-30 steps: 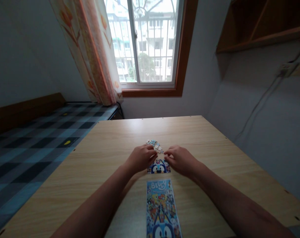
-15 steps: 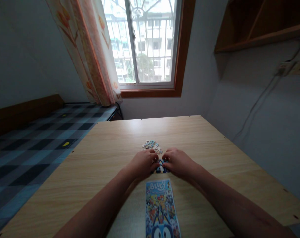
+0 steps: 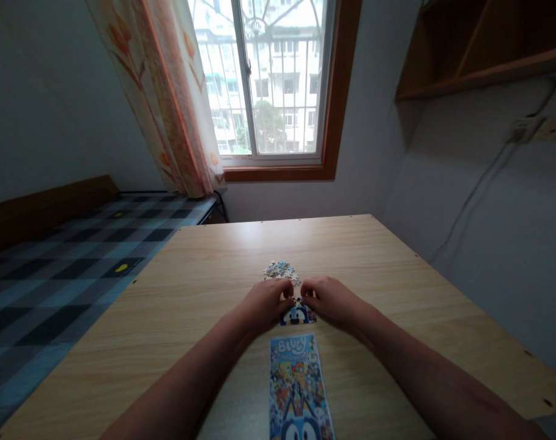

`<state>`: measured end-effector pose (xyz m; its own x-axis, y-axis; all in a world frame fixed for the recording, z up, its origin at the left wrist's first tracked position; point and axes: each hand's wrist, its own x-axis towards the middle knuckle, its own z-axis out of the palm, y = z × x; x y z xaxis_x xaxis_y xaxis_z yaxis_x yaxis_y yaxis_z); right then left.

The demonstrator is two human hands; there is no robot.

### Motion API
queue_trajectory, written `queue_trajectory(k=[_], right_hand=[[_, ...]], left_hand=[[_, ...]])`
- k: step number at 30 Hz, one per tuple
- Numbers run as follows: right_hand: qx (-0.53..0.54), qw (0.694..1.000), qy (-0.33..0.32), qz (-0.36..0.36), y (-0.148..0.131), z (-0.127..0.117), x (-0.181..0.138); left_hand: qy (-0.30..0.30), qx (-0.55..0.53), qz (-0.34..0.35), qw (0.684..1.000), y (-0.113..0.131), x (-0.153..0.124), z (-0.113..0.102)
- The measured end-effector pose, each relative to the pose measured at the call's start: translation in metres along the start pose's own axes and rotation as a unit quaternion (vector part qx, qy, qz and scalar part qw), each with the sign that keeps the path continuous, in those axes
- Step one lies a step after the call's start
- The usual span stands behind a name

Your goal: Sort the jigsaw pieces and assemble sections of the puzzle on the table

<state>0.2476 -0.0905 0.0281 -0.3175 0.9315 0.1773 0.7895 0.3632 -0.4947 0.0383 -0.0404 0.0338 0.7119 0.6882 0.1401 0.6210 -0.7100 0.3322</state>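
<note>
A small assembled section of jigsaw puzzle (image 3: 298, 316), showing a blue cartoon dog's face, lies flat on the table. My left hand (image 3: 274, 298) is at its upper left edge, thumb and fingers curled in a pinch. At the upper right edge, my right hand (image 3: 327, 297) is curled the same way. The thumbs nearly meet over the puzzle's top edge, and the fingers hide part of that edge. Just beyond the hands is a pile of loose puzzle pieces (image 3: 280, 269). Closer to me lies a printed Bluey picture sheet (image 3: 298, 382), its lower end cut off by the frame.
The wooden table (image 3: 190, 305) extends toward a window (image 3: 282, 91) with a curtain (image 3: 167, 110) at its left. A bed with a checked cover (image 3: 76, 269) adjoins on the left. A wall shelf (image 3: 479, 61) and a cable (image 3: 470, 195) are on the right.
More of the puzzle's dog face shows between and below my hands, and the puzzle sits slightly closer to me. Both hands stay near its upper edge, fingers still curled.
</note>
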Motion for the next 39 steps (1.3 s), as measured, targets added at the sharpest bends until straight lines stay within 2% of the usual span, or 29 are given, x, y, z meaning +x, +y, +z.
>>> queue_trajectory(k=[7,13,21,26,29,34,39], right_hand=[[0.062,0.998,0.003,0.017,0.009,0.001,0.001],[0.119,0.991,0.032,0.052,0.017,0.005,0.008],[0.107,0.992,0.034,0.055,0.022,0.008,0.011],[0.089,0.994,0.033,0.048,0.021,0.007,0.01],[0.094,0.994,0.04,0.049,0.021,0.007,0.011],[0.122,0.989,0.058,0.062,0.023,0.007,0.012],[0.15,0.984,0.05,0.077,0.026,0.007,0.013]], left_hand=[[0.052,-0.103,-0.031,0.993,-0.013,0.004,0.002],[0.143,-0.084,-0.104,0.981,-0.025,0.005,0.0],[0.146,-0.001,-0.155,0.977,-0.026,0.007,-0.006],[0.159,0.018,-0.155,0.975,-0.03,0.007,-0.007],[0.166,0.027,-0.117,0.979,-0.026,0.005,-0.007],[0.05,0.011,0.037,0.998,-0.002,-0.001,-0.001],[-0.001,0.002,0.09,0.996,0.015,-0.003,0.003]])
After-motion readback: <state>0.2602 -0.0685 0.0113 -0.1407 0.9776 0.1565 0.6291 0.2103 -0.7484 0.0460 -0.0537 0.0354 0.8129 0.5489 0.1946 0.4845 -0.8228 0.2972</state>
